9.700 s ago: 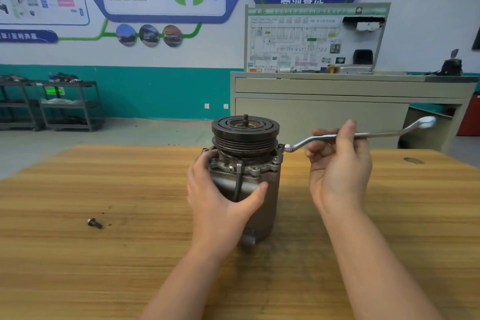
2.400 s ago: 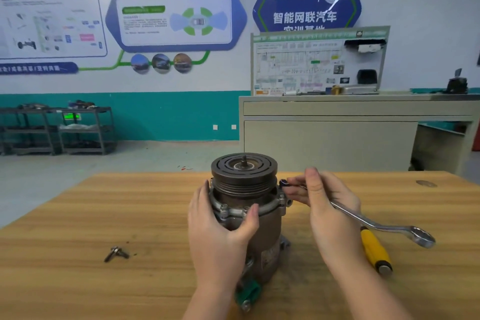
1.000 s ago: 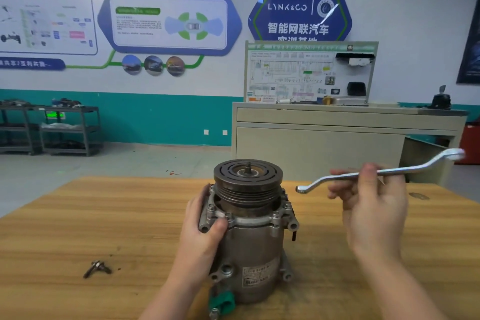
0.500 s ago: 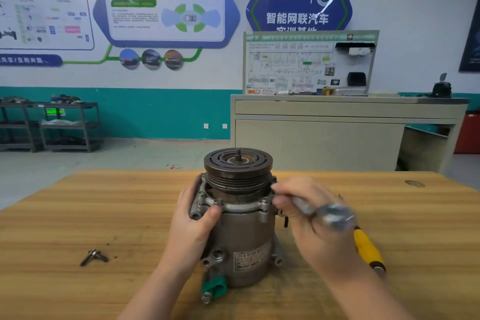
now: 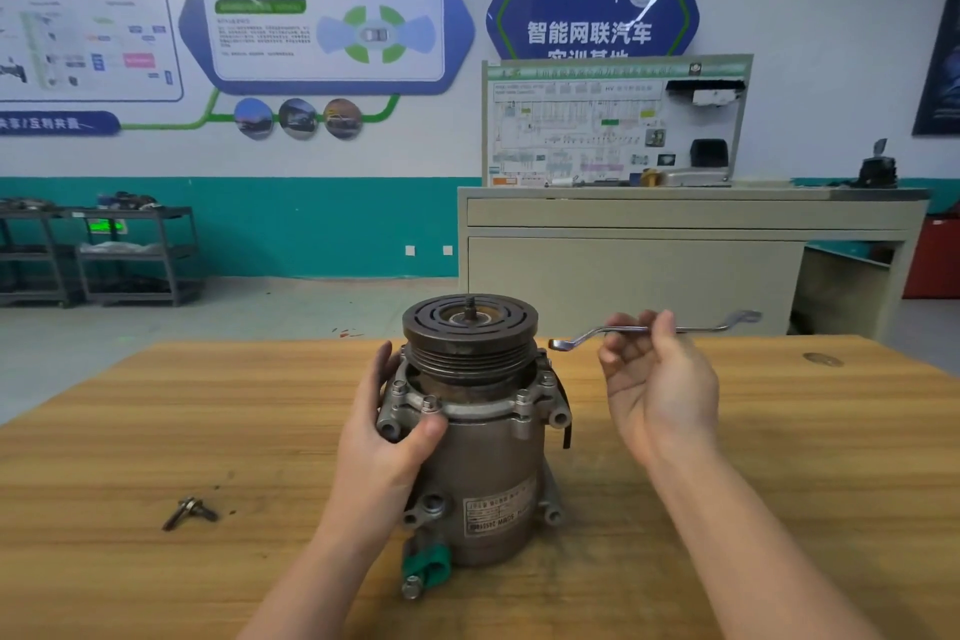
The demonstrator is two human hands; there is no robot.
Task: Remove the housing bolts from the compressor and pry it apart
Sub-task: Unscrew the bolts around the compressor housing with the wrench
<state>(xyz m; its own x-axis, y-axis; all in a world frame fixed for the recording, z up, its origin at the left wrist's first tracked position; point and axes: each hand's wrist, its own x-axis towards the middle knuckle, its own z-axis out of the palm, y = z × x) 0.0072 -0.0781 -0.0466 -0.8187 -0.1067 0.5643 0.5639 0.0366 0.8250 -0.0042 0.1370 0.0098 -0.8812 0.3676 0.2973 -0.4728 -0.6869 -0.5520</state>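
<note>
fitting (image 5: 426, 568): green, at the compressor's foot, nearest the camera. Not part of this step.
compressor (image 5: 483, 431): upright mid-table (image 5: 779, 457), pulley up, label facing camera. Everything below is placed off it.
loose bolts (image 5: 189, 513): on the table, well left of the compressor and slightly nearer. Looks like two, so the job is part done.
left hand (image 5: 387, 437): wrapped round the compressor's left side under the flange, thumb across the front. It's the only brace against torque, so bear down and resist rotation before pulling.
flange bolts (image 5: 430, 403): several heads showing round the compressor's upper flange. Can't count what's left at the back.
right hand (image 5: 657, 390): right of the compressor, clear of it, fingers pinching the wrench mid-shank. That's a carrying grip; I'd slide out toward the far end for leverage.
wrench (image 5: 652, 329): offset ring type, held roughly level, near ring just beside the pulley (image 5: 470, 333) rim, not on any bolt.
next move (my read): drop the ring fully over a right-side flange head. The pulley overhangs, so let the offset clear it. Seat square, short arcs, counter-clockwise.
risk: half-seated ring rounds the head; a slip puts knuckles into the pulley grooves.
bench (image 5: 675, 244): beyond the table behind the compressor, irrelevant.
</note>
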